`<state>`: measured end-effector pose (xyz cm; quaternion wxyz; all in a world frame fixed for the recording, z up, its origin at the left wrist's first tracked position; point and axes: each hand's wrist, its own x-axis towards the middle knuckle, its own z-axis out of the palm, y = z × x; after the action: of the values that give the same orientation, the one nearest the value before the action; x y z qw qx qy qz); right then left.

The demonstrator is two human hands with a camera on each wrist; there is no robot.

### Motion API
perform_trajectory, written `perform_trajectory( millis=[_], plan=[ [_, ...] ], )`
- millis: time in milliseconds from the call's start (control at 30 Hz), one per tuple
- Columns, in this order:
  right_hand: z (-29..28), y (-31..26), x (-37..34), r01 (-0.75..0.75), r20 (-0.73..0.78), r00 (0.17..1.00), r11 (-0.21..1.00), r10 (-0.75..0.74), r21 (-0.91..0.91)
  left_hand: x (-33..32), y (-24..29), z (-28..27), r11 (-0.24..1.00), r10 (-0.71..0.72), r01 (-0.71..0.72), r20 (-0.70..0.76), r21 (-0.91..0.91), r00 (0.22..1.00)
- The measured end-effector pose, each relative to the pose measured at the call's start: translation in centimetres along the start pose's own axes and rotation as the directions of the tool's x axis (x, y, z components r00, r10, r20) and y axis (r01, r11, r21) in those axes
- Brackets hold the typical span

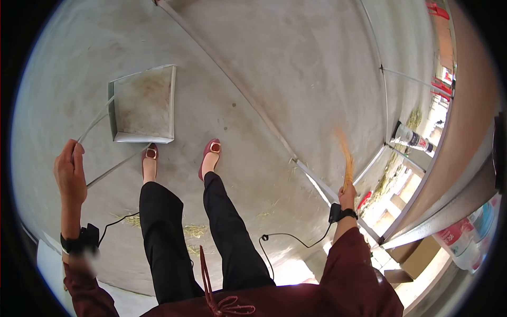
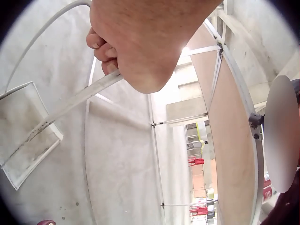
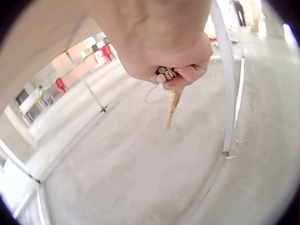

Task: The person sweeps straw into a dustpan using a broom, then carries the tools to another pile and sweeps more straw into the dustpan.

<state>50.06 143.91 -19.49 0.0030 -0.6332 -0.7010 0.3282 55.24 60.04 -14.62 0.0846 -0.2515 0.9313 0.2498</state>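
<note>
A metal dustpan [image 1: 143, 103] with pale raised rims and a stained bed lies on the floor at the left of the head view. My left hand [image 1: 71, 171] grips its long bent handle [image 2: 70, 104]; in the left wrist view the fingers curl round the grey bar. At the right, my right hand [image 1: 347, 196] holds a straw broom [image 1: 347, 160] by its bound stalks, whose cut ends [image 3: 165, 75] show beside the curled fingers. The broom's far end is blurred in the head view and points away from me, well apart from the dustpan.
Loose straw [image 1: 195, 231] lies on the concrete floor by my legs. A metal table frame [image 1: 248, 100] runs diagonally ahead. On the right are a tabletop [image 1: 470, 79], plastic bottles [image 1: 465, 240] and a cardboard box [image 1: 420, 259]. A black cable [image 1: 296, 239] hangs from the right wrist.
</note>
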Motion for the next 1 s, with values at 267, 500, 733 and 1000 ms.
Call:
perform_trajectory(
  millis=[267,500,733,1000],
  plan=[
    [15.9,-6.9,-13.0,0.506,0.545,0.693,0.857,-0.472,0.098,0.3,-0.8,-0.2,0.999,-0.023,0.024,0.048,-0.034,0.999],
    [12.0,3.8,-3.3,0.673,0.423,0.679,0.738,-0.6,-0.034,0.6,-0.9,-0.3,0.999,-0.033,0.033,0.049,0.001,0.998],
    [-5.0,10.9,-3.2,-0.027,0.046,0.999,0.987,0.02,0.156,0.2,-0.2,-0.3,0.999,0.032,-0.033,0.04,0.037,0.999],
    [9.4,8.9,-24.7,0.521,0.496,0.678,0.831,-0.542,0.196,-0.1,-1.1,0.3,0.975,0.127,-0.145,0.11,0.168,0.986]
  ],
)
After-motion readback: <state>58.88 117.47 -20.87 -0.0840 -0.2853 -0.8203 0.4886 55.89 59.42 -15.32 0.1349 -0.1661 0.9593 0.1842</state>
